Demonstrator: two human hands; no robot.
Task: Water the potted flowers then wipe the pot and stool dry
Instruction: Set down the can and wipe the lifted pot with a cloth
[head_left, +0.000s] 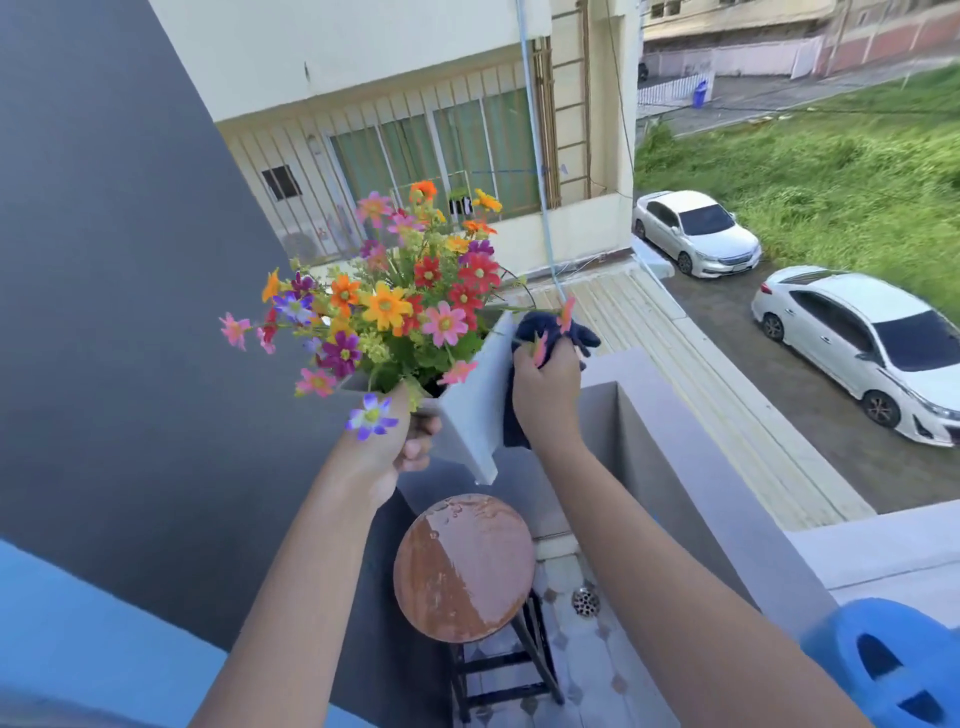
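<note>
A pale grey square pot (475, 410) full of bright mixed flowers (395, 306) is lifted in the air above the stool. My left hand (400, 441) grips the pot's near left corner, partly behind a purple flower. My right hand (545, 389) presses a dark blue cloth (540, 332) against the pot's right side, near the rim. Below stands a round wooden stool (464, 569) on dark legs. Its seat is wet, with droplets and a shiny film over the right half.
A grey balcony parapet (691, 467) runs on the right, a dark grey wall (130, 312) on the left. A blue watering can (893, 670) sits at the lower right. A floor drain (586, 603) lies beside the stool on the tiled floor. Parked cars are far below.
</note>
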